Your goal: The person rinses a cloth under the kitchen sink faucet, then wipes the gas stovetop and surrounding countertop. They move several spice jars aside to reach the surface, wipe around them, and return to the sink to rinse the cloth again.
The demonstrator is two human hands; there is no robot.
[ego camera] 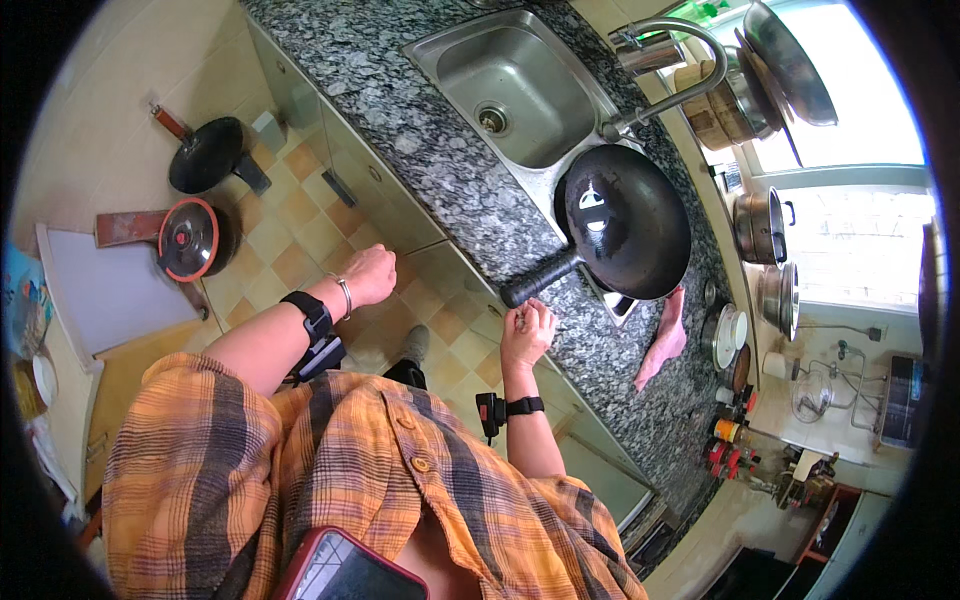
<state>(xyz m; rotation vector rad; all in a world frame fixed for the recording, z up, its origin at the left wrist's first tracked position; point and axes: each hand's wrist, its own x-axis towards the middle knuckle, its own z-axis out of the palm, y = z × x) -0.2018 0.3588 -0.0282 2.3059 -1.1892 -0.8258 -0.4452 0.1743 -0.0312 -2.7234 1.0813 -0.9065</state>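
My left hand is curled into a fist over the tiled floor, left of the counter edge, with a metal bangle at the wrist. My right hand is at the counter edge, fingers curled, just below the handle end of a black wok. Whether it touches the handle is hard to tell, and nothing shows in it. The wok lies over the near end of the steel sink unit, its inside facing up with bright reflections. A pink cloth lies on the granite counter beside the wok.
A stainless steel sink basin with a curved faucet adjoins the wok. Pots stand along the windowsill; bottles cluster at the far right. On the left wall hang a dark pan and a red-rimmed lidded pan.
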